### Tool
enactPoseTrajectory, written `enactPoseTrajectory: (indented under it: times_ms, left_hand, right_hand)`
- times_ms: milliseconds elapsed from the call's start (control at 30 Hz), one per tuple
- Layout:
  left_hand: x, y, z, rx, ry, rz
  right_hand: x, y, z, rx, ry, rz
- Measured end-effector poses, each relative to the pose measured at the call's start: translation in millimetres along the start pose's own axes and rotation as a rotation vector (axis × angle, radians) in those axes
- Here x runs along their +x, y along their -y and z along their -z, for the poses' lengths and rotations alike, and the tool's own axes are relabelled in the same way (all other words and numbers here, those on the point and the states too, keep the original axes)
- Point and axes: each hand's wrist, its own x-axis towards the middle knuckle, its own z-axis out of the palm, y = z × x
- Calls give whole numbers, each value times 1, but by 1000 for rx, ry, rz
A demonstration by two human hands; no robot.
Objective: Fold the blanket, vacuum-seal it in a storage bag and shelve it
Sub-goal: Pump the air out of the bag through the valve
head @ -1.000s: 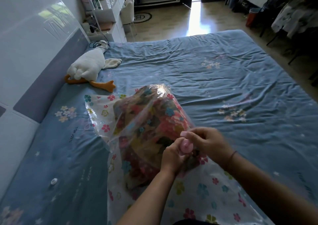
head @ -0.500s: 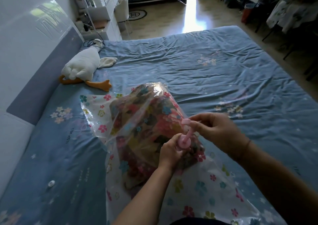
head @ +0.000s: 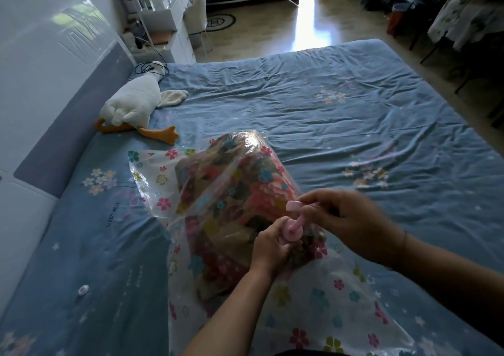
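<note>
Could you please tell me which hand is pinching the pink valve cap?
The right hand pinches the raised cap; the left hand grips the valve base below it.

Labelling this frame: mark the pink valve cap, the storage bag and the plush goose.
pink valve cap (head: 292, 206), head view, its top face.
storage bag (head: 152, 170), head view, flat floral corner.
plush goose (head: 133, 99), head view, white body.

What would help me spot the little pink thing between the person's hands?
On the blue bed lies a clear flowered storage bag holding the blanket. At its near side the left hand holds a round pink valve, whose cap the right hand pinches. Unlike the printed flowers, it is plain pink.
</note>
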Motion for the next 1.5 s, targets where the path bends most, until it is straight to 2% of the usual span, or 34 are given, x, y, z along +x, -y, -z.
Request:
enactPoseTrajectory:
  times_ms: [100, 233, 333, 400, 500, 533, 600, 700, 767, 833, 933, 1000, 1067, 1200, 1267, 1400, 1500]
  left_hand:
    - [-1, 0, -4, -11, 0, 5]
    - [-3, -16, -8, 2, 6, -20]
    - [-6, -16, -8, -9, -36, -22]
    - [-2, -8, -5, -22, -54, -20]
    - [3, -2, -1, -20, -25, -6]
    - [5, -1, -2, -25, -25, 7]
    - [4, -2, -4, -32, -32, 15]
    - [-1, -4, -6, -21, -34, 16]
    - [-3, -2, -8, -34, -30, 15]
    - [-4, -2, -7, -44, -43, 23]
    - [0, 4, -4, -35, -38, 3]
    - [2, 3, -3, -31, -24, 15]
    - [1, 3, -3, -37, -26, 18]
    - [-5, 2, -9, -35, -8, 22]
    - [-6, -2, -7, -66, -41, 18]
    - [-4, 1, -4, -65, -34, 6]
    - [-5, 8, -8, -51, -35, 44]
  right_hand:
    - [-1, -13, 1, -118, -2, 27]
    - [4, -83, -41, -118, 112, -252]
    - [4, -85, -58, -61, 61, -327]
    - [5, -57, -47, 41, -71, -272]
    - [1, -14, -22, 299, -251, -82]
    - [-1, -11, -21, 321, -290, -48]
    - [-3, -22, -32, 206, -312, -76]
    - [-4, -63, -61, 57, -179, -255]
    - [-3, -73, -67, 103, -131, -347]
    - [-2, -52, -54, 187, -177, -304]
    - [-2, -9, -28, 419, -284, -99]
    - [-2, -7, -26, 414, -301, -66]
    - [-1, -30, -41, 310, -285, -152]
    - [-2, -73, -67, 175, -99, -392]
    - [0, -56, -53, 241, -106, -342]
    - [-1, -12, -13, 490, -200, -62]
    - [-2, -28, -23, 293, -219, -75]
